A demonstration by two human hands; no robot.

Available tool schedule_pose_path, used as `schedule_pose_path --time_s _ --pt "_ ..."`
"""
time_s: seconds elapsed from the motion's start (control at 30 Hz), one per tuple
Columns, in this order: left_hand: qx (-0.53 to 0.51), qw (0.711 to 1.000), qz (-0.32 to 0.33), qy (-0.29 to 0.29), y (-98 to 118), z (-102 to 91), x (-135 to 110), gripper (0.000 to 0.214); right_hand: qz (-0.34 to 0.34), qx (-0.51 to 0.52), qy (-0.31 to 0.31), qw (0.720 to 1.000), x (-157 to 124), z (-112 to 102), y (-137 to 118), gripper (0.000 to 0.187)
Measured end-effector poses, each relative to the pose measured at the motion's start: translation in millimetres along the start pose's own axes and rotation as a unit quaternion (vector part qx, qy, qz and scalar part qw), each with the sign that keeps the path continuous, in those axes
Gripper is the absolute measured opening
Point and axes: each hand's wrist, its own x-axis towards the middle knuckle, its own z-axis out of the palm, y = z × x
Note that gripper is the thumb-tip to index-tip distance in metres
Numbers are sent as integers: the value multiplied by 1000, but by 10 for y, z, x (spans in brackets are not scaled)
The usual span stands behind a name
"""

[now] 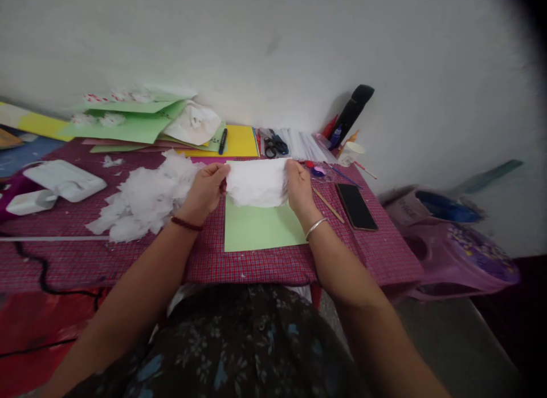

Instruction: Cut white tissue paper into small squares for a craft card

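A white, soft-looking sheet like tissue paper (pixel 256 183) is stretched level between my two hands. My left hand (pixel 208 187) pinches its left edge between thumb and fingers. On the opposite edge, my right hand (pixel 299 187) grips it the same way. Beneath the white sheet, a light green paper (pixel 265 227) lies flat on the checked tablecloth; its far part is hidden. Just left of my left hand sits a heap of torn white tissue pieces (pixel 147 195). To the right of my right hand lies a thin wooden stick (pixel 328 205).
A phone (pixel 356 206) lies at the right. Scissors (pixel 276 144), a marker (pixel 223 141) and a yellow sheet (pixel 243 140) are along the wall. Stacked green papers (pixel 141 121) stand back left; a white device (pixel 64 181) lies far left. A pink plastic chair (pixel 453 261) adjoins the table's right edge.
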Motion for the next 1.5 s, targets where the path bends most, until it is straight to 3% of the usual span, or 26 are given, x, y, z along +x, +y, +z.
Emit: schedule_pose_path --time_s 0.13,0.23,0.37,0.47,0.5,0.6,0.73,0.87,0.97,1.07,1.17,1.33,1.5 --pt "29 999 22 20 18 -30 10 37 -27 -18 -34 999 28 -45 -51 38" --pt "64 995 76 26 89 -12 -28 20 -39 -31 -85 995 15 -56 -148 34" --pt "175 966 172 -86 184 101 -119 46 -68 -76 -215 971 -75 -25 -342 32" --pt "269 938 155 -155 203 202 -202 23 -88 -94 -252 959 -148 6 -457 33" --pt "290 933 145 -160 201 225 -229 25 -89 -92 -247 960 -164 11 -478 33" --pt "287 940 137 -122 193 247 -296 43 -51 -66 -252 964 -177 1 -477 33" --pt "188 975 114 -40 199 208 -323 41 21 -41 -306 951 -134 -43 -375 30" --pt "103 989 102 31 205 185 -288 38 21 -27 -222 974 -63 -58 -289 20" --pt "40 997 64 -2 195 190 -258 26 6 -20 -137 990 -37 -47 -277 16" --pt "9 999 12 -52 169 188 -242 23 9 -29 -154 988 -47 -38 -300 16" --pt "26 999 -6 -44 152 179 -246 21 13 -34 -176 984 -53 -48 -328 16" --pt "-22 1000 -15 -11 200 200 -264 14 30 14 -95 995 4 -94 -311 12" --pt "-55 998 -9 6 230 207 -254 12 77 66 -70 992 39 -103 -276 21"
